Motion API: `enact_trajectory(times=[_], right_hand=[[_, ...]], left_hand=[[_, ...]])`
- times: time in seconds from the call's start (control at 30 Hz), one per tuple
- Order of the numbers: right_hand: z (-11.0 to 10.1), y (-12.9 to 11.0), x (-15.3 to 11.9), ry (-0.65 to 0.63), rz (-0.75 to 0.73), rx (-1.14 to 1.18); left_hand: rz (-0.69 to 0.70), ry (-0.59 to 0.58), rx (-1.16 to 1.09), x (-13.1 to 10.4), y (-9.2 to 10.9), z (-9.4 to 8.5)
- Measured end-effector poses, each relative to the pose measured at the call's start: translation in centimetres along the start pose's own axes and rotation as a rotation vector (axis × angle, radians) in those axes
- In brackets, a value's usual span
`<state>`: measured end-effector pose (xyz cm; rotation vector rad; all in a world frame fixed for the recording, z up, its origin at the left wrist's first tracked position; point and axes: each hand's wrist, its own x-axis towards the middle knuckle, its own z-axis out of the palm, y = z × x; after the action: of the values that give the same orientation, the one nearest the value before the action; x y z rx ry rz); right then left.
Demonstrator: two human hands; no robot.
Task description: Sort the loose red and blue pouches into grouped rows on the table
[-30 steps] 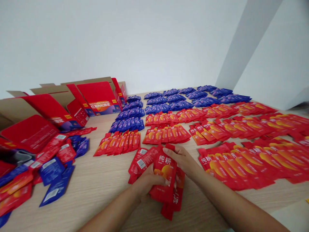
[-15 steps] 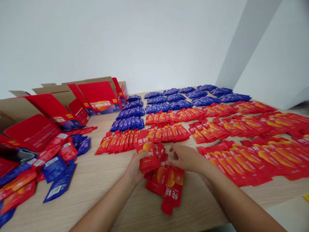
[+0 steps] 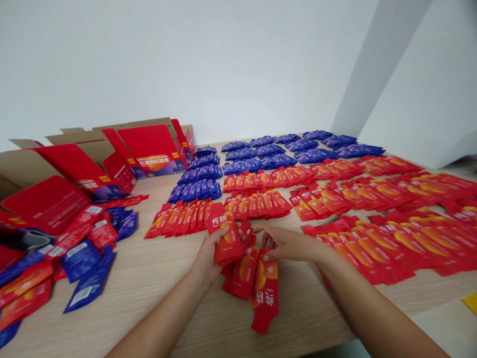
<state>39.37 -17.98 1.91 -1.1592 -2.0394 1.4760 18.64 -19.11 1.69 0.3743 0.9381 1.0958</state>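
Note:
My left hand (image 3: 209, 253) is closed around a small stack of red sachets (image 3: 228, 242), their printed fronts turned up and the thumb lying across the top one. To its right, my right hand (image 3: 285, 243) has its thumb and curled fingers at the end of an upside-down red sachet (image 3: 265, 293), pinching it. Between the hands, another red sachet (image 3: 244, 273) lies on the wooden table, partly under the held stack. The fingertips of my right hand are partly hidden.
Overlapping rows of red sachets (image 3: 365, 243) cover the right side, with blue sachet bundles (image 3: 278, 161) behind them. Open red cartons (image 3: 149, 149) stand at the back left. A loose heap of mixed red and blue sachets (image 3: 84, 258) lies at the left, and a wall rises behind.
My right hand has lowered its fingers onto the upside-down sachet, which has turned slightly. My left hand keeps its stack in nearly the same place.

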Motion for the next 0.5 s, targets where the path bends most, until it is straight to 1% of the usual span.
enact_trajectory(times=[0.07,0.17,0.2,0.23,0.27,0.33,0.43,0.5], right_hand=[[-0.5,-0.2,0.0,-0.044,-0.012,0.119],[-1.4,-0.8,-0.5,-0.111,-0.043,0.277],[-1.7,-1.1,-0.7,-0.100,-0.060,0.330],[-1.9,-1.3,-0.9,-0.064,-0.076,0.385],[-2.0,-1.5,-1.0,-0.004,-0.092,0.446],[-1.8,-1.8,-0.8,0.174,-0.128,0.590],[-0.7,-1.6,0.3,0.504,-0.177,0.770],[0.2,-1.2,1.1,0.692,-0.213,0.756]], left_hand=[[0.006,-0.035,0.008,0.1,-0.1,-0.2],[0.053,-0.046,0.031,0.1,-0.4,-0.4],[0.068,-0.044,0.039,0.0,-0.4,-0.4],[0.077,-0.035,0.047,-0.1,-0.5,-0.3],[0.079,-0.017,0.054,-0.2,-0.6,-0.2],[0.066,0.001,0.066,-0.5,-0.9,0.0],[-0.026,-0.067,0.042,-0.9,-1.2,0.3],[-0.109,-0.115,-0.001,-1.1,-1.2,0.5]])
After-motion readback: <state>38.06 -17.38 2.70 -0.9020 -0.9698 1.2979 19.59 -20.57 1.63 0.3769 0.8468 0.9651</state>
